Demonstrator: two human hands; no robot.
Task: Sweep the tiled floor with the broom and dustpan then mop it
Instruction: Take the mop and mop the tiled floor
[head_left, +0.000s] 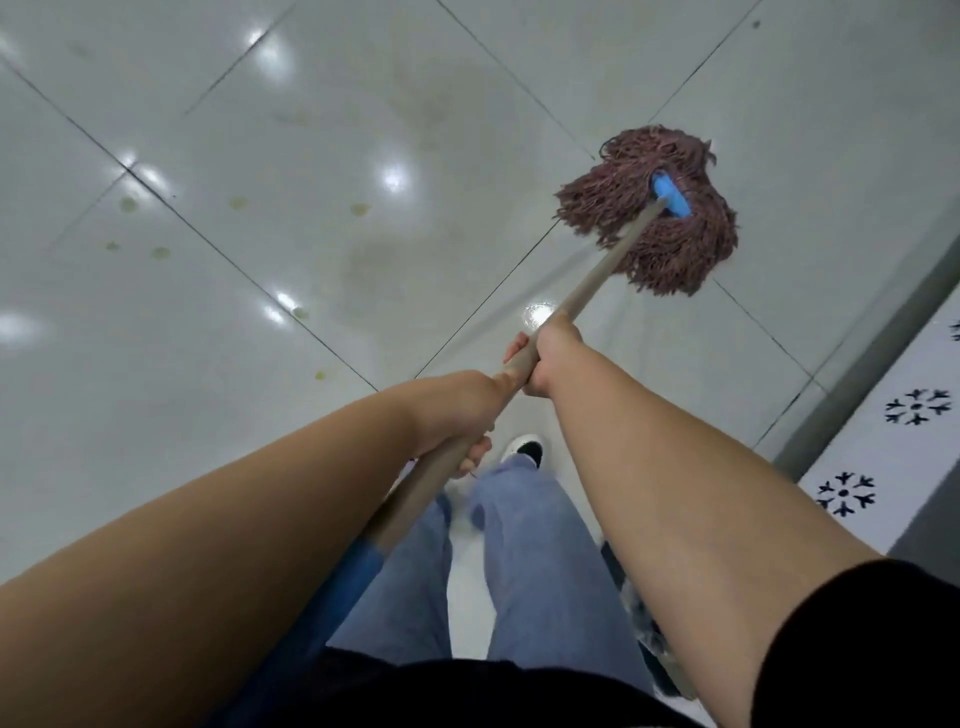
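Left of the mop handle (587, 291) we see yellowish spots (161, 252) on the tiled floor (260, 130), unmopped by the look of them. On the handle, our left hand (462, 410) wraps the lower stretch, fingers curled round it; our right hand (550, 358) clamps it just above. At its far end the mop head (660, 249) lies on the tiles, soft, probably heavy with water (so we judge two spaced grips suit the stiff pole).
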